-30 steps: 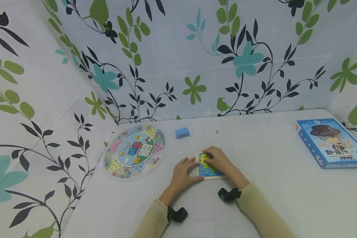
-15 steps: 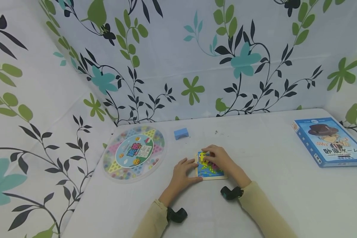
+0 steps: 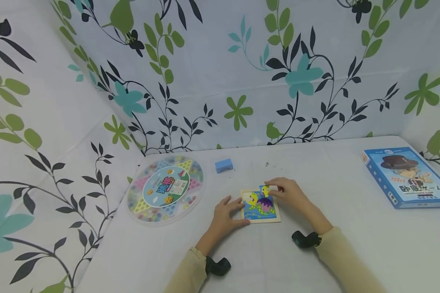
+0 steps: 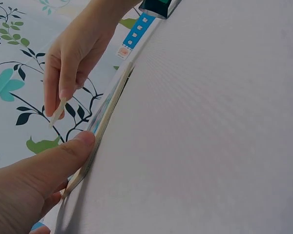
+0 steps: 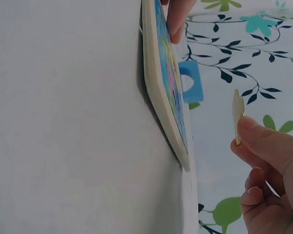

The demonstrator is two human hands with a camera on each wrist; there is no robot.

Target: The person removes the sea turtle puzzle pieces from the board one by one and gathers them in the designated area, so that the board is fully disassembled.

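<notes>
A small wooden jigsaw puzzle (image 3: 260,214), with a yellow and purple sea-creature picture in a pale frame, lies before me. My left hand (image 3: 225,215) grips its left side, thumb at the near corner and fingers along the left edge. Between thumb and fingertips, my right hand (image 3: 293,197) pinches a thin puzzle piece (image 3: 265,190), blue and yellow on its face. From the head, this piece overlaps the puzzle's far right corner; the right wrist view shows the piece (image 5: 238,109) edge-on, raised above the board.
At the left lies a round Chinese checkers set (image 3: 166,189) in a clear case. A blue arch-shaped block (image 3: 224,165) stands beyond the puzzle. A blue game box (image 3: 407,179) sits at the right, and dark specks (image 3: 267,164) mark the white cloth toward the back.
My right hand was over the puzzle; it has moved right and up with a piece pinched in it, uncovering the picture. The left hand stays at the frame.
</notes>
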